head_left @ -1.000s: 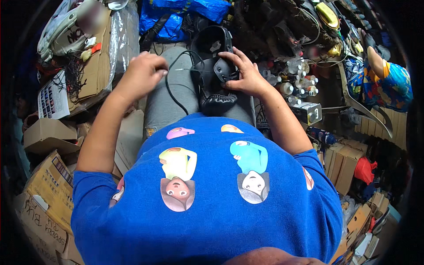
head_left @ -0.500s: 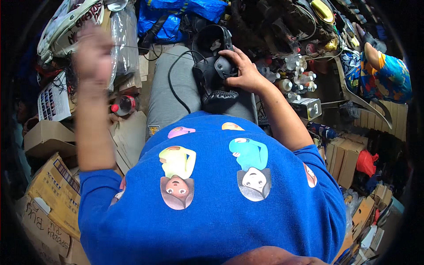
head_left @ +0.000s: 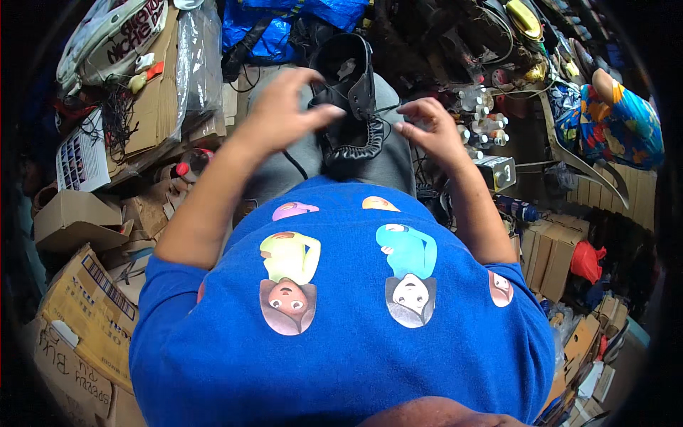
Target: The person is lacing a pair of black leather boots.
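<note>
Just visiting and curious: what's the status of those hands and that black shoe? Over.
Left hand open at left edge of black shoe. Right hand by shoe's right side, grip unclear. Shoe on lap; black cord left of it.

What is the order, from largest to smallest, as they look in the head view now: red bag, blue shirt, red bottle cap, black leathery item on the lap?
1. Blue shirt, probably enlarged by nearness to the camera
2. Black leathery item
3. Red bag
4. Red bottle cap
</note>
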Motion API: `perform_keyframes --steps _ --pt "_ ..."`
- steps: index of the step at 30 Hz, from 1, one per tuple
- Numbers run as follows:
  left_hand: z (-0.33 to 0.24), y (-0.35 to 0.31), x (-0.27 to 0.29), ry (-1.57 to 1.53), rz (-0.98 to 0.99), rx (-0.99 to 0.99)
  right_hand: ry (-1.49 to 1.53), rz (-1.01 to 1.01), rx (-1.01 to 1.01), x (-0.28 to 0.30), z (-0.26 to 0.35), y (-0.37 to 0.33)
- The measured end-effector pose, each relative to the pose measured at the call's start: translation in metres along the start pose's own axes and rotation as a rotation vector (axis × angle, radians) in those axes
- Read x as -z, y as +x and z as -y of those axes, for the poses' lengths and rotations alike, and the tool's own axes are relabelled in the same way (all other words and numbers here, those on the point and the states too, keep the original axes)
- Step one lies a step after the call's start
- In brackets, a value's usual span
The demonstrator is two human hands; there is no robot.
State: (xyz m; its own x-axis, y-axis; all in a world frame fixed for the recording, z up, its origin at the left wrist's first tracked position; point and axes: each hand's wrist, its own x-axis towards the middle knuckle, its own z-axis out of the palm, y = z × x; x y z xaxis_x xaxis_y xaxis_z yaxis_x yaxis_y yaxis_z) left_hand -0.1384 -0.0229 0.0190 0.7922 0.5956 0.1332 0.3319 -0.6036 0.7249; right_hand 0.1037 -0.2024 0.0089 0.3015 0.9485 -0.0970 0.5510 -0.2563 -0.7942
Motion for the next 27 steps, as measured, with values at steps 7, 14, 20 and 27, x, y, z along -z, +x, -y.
perform_keyframes --steps 7,14,20,27 --pt "-0.008 0.027 -0.061 -0.25 0.278 0.24 -0.018 0.214 -0.059 -0.011 0.002 -0.003" --pt "0.012 0.023 -0.071 -0.677 0.254 0.219 -0.029 0.191 -0.038 -0.014 0.006 0.002" --pt "0.012 0.016 -0.064 -0.615 0.131 0.119 -0.283 -0.062 -0.103 -0.009 0.012 0.008" --pt "-0.013 0.018 -0.036 -0.286 -0.089 -0.078 -0.129 -0.48 -0.013 -0.005 0.015 0.032"
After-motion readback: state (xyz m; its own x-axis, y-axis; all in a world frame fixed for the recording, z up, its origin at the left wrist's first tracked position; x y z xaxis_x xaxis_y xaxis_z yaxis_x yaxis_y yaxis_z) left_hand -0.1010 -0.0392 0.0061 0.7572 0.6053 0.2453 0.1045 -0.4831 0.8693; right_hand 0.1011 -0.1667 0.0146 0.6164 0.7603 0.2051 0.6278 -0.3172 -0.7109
